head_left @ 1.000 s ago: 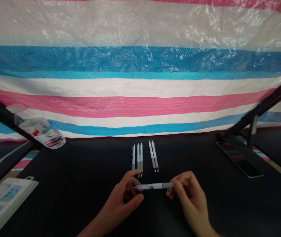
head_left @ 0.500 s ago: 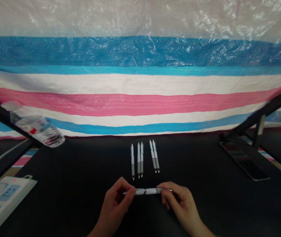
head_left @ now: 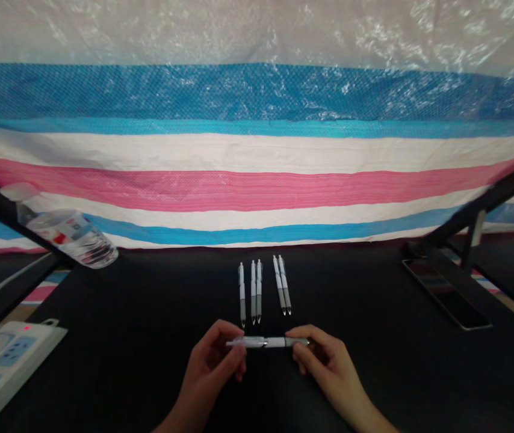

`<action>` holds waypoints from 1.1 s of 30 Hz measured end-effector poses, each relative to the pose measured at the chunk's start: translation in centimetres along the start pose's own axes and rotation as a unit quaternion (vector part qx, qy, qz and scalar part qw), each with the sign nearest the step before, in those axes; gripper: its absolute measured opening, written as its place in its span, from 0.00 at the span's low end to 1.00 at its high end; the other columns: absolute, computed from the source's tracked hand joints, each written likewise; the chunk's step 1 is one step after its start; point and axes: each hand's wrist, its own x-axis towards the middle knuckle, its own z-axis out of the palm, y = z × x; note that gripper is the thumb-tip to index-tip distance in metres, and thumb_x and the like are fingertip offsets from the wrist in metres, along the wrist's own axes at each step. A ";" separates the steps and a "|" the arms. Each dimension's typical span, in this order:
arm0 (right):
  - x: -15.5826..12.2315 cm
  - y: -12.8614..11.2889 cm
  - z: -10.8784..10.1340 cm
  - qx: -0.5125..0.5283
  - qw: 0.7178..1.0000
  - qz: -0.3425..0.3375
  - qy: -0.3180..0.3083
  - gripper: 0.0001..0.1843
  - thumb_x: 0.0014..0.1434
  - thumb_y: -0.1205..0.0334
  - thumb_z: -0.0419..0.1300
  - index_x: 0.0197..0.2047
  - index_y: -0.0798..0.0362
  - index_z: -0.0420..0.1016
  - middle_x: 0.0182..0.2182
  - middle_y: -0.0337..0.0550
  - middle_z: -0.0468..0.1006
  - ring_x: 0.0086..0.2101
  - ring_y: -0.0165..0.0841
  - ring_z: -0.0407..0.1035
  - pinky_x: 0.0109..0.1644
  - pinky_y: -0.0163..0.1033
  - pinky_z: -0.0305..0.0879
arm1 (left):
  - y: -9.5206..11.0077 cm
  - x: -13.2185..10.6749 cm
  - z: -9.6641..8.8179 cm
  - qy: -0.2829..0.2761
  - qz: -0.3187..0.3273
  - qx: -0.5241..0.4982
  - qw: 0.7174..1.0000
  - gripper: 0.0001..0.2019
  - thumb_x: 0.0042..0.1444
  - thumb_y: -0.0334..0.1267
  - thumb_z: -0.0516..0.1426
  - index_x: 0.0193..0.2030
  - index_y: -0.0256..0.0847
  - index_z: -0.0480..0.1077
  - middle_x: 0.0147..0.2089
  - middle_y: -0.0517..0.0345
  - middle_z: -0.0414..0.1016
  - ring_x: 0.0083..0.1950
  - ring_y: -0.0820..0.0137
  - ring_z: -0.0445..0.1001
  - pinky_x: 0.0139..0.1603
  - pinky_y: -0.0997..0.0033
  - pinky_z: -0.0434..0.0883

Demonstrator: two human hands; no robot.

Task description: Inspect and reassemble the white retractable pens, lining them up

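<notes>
A white pen with a grey grip (head_left: 275, 342) lies level between my two hands, its tip end to the right. My left hand (head_left: 214, 361) pinches the clip end between thumb and fingers. Around the grey grip near the tip, the thumb and fingers of my right hand (head_left: 324, 358) are closed. Just beyond, similar pens rest on the black table with their tips toward me: a single pen (head_left: 242, 291) on the left, a pair (head_left: 256, 288) beside it, and another, slightly slanted pair (head_left: 282, 282) farther right.
At the left front sits a white power strip (head_left: 17, 355) with a lit red light. A clear water bottle (head_left: 76, 237) leans by the dark bar at left. On the right lies a phone (head_left: 446, 294) near a black stand. A striped plastic sheet (head_left: 257, 189) hangs behind the table (head_left: 148, 313).
The held pen has risen slightly in the picture with both hands. It has turned a little, so its clip shows more clearly. The pens on the table have stayed put.
</notes>
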 end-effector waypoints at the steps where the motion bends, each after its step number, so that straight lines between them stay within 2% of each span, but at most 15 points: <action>1: 0.0 0.0 -0.1 0.004 1.000 0.000 -0.002 0.21 0.59 0.44 0.62 0.43 0.54 0.79 0.24 0.40 0.75 0.22 0.29 0.67 0.25 0.33 0.61 | 0.1 0.0 0.0 0.004 -0.002 0.000 1.000 0.15 0.54 0.49 0.64 0.35 0.39 0.73 0.25 0.60 0.70 0.25 0.72 0.67 0.25 0.74 0.66; 3: 0.0 -0.1 -0.1 0.019 1.000 0.000 -0.009 0.22 0.60 0.43 0.60 0.43 0.54 0.78 0.25 0.40 0.75 0.23 0.29 0.66 0.26 0.33 0.59 | 0.2 -0.1 0.1 0.014 -0.002 -0.004 1.000 0.15 0.54 0.50 0.64 0.34 0.39 0.73 0.24 0.60 0.70 0.25 0.72 0.67 0.26 0.74 0.65; 7: -0.1 -0.2 -0.2 0.040 0.998 0.025 -0.046 0.26 0.65 0.41 0.53 0.30 0.55 0.73 0.21 0.39 0.72 0.19 0.25 0.62 0.22 0.31 0.53 | 0.1 -0.3 0.0 0.024 0.000 -0.035 0.999 0.14 0.53 0.49 0.64 0.33 0.39 0.73 0.25 0.59 0.71 0.26 0.71 0.67 0.27 0.72 0.65; 8: -0.1 -0.2 -0.2 0.039 0.998 0.025 -0.044 0.24 0.64 0.41 0.55 0.30 0.55 0.72 0.21 0.38 0.71 0.19 0.25 0.61 0.22 0.31 0.53 | 0.1 -0.3 0.0 0.026 -0.001 -0.043 0.999 0.14 0.53 0.49 0.64 0.32 0.39 0.73 0.24 0.59 0.70 0.26 0.71 0.67 0.27 0.72 0.65; 10: -0.1 -0.2 -0.1 0.040 0.999 0.017 -0.029 0.20 0.61 0.43 0.60 0.37 0.54 0.73 0.24 0.36 0.71 0.21 0.26 0.63 0.24 0.31 0.56 | 0.1 -0.3 -0.1 0.031 -0.003 -0.058 0.998 0.14 0.52 0.48 0.65 0.32 0.39 0.73 0.24 0.59 0.70 0.26 0.71 0.66 0.27 0.72 0.64; 12: 0.0 -0.1 -0.2 0.046 0.998 0.019 -0.027 0.20 0.60 0.43 0.61 0.41 0.53 0.73 0.27 0.37 0.72 0.22 0.26 0.63 0.24 0.30 0.56 | 0.1 -0.3 -0.1 0.039 -0.004 -0.073 0.997 0.14 0.51 0.48 0.65 0.31 0.38 0.72 0.24 0.59 0.70 0.26 0.71 0.66 0.27 0.72 0.64; 15: 0.1 -0.1 -0.2 0.046 0.996 0.046 -0.057 0.26 0.64 0.39 0.53 0.32 0.55 0.72 0.21 0.38 0.71 0.18 0.24 0.60 0.20 0.30 0.52 | 0.2 -0.2 -0.1 0.044 -0.005 -0.086 0.995 0.15 0.50 0.48 0.66 0.31 0.38 0.72 0.24 0.60 0.69 0.26 0.72 0.65 0.27 0.72 0.63; 17: 0.1 -0.1 -0.3 0.051 0.996 0.041 -0.063 0.27 0.64 0.39 0.53 0.28 0.55 0.70 0.19 0.37 0.69 0.17 0.23 0.59 0.20 0.30 0.51 | 0.2 -0.2 -0.1 0.043 -0.003 -0.090 0.995 0.15 0.51 0.48 0.66 0.31 0.38 0.72 0.24 0.60 0.69 0.25 0.72 0.65 0.27 0.72 0.63; 20: 0.1 -0.2 -0.4 0.073 0.996 0.024 -0.054 0.23 0.61 0.41 0.59 0.32 0.55 0.71 0.23 0.37 0.71 0.18 0.23 0.60 0.21 0.29 0.50 | 0.0 -0.1 -0.2 0.039 -0.001 -0.095 0.995 0.14 0.52 0.48 0.66 0.31 0.38 0.72 0.24 0.60 0.69 0.25 0.72 0.65 0.27 0.72 0.63; 24: 0.0 -0.1 -0.4 0.059 0.994 0.057 -0.070 0.30 0.65 0.38 0.50 0.26 0.56 0.69 0.17 0.36 0.67 0.15 0.22 0.55 0.18 0.30 0.44 | 0.0 -0.1 -0.3 0.039 0.001 -0.098 0.994 0.15 0.51 0.48 0.66 0.31 0.38 0.72 0.24 0.60 0.69 0.26 0.72 0.65 0.26 0.73 0.63; 29: 0.0 0.3 -0.3 0.086 0.994 0.046 -0.041 0.23 0.61 0.41 0.59 0.33 0.55 0.69 0.23 0.35 0.71 0.15 0.20 0.57 0.18 0.28 0.44 | -0.2 -0.1 -0.4 0.040 0.007 -0.097 0.994 0.14 0.52 0.48 0.65 0.32 0.39 0.73 0.24 0.61 0.69 0.26 0.73 0.65 0.26 0.73 0.63; 33: 0.2 0.4 -0.3 0.069 0.994 0.063 -0.052 0.28 0.63 0.38 0.53 0.26 0.55 0.67 0.18 0.36 0.68 0.14 0.21 0.56 0.17 0.29 0.44 | -0.3 -0.1 -0.5 0.042 0.014 -0.094 0.995 0.13 0.54 0.47 0.65 0.32 0.38 0.73 0.25 0.61 0.69 0.26 0.73 0.65 0.27 0.73 0.63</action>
